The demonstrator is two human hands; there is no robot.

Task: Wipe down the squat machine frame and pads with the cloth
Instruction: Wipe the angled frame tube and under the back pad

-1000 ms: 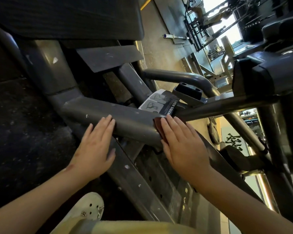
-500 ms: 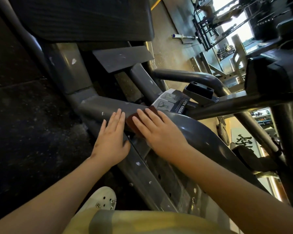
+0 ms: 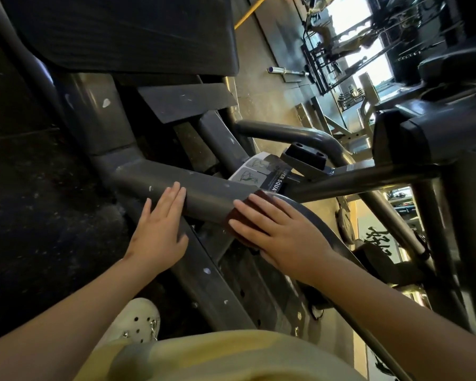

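Observation:
The squat machine's thick grey frame tube (image 3: 204, 193) runs across the middle of the head view. My right hand (image 3: 280, 232) lies flat with straight fingers on a dark red cloth (image 3: 232, 220), pressing it onto the tube just below the instruction sticker (image 3: 261, 171). Most of the cloth is hidden under the palm. My left hand (image 3: 160, 229) rests flat on the same tube to the left, fingers straight, holding nothing. A black pad (image 3: 127, 34) fills the top left.
A lower frame beam (image 3: 209, 281) with chipped paint runs down toward my white shoe (image 3: 138, 323). Dark rubber flooring (image 3: 39, 202) lies at the left. A curved handle bar (image 3: 300, 133) and black upright parts (image 3: 437, 138) crowd the right. Racks and a barbell (image 3: 286, 71) stand further off.
My right hand has slid the cloth back to the right along the tube, away from my left hand. My left hand stays flat on the tube.

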